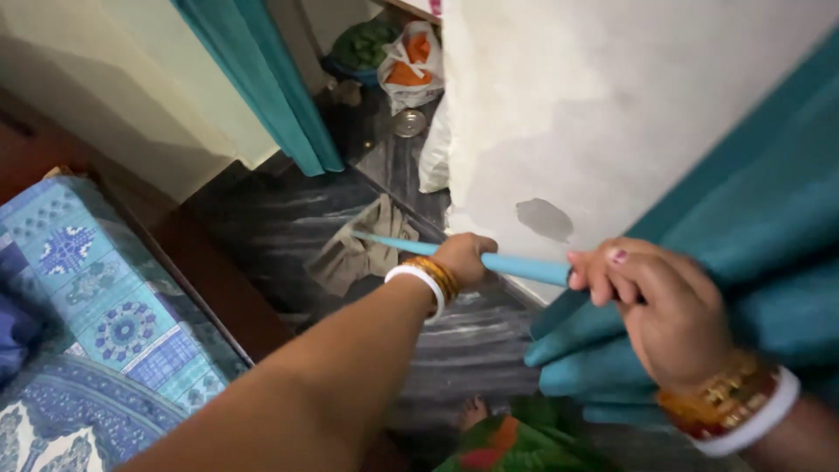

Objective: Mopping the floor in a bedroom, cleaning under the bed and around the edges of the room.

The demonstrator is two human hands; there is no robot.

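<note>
Two hands, one blue stick, two teal curtains, one floor cloth.

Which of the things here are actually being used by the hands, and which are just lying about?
In use:
left hand and right hand, both gripping the light blue mop handle
grey mop cloth on the dark floor

Lying about:
teal curtain
patterned blue bedcover
white bag of orange things

Dim indoor light, soft motion blur
</note>
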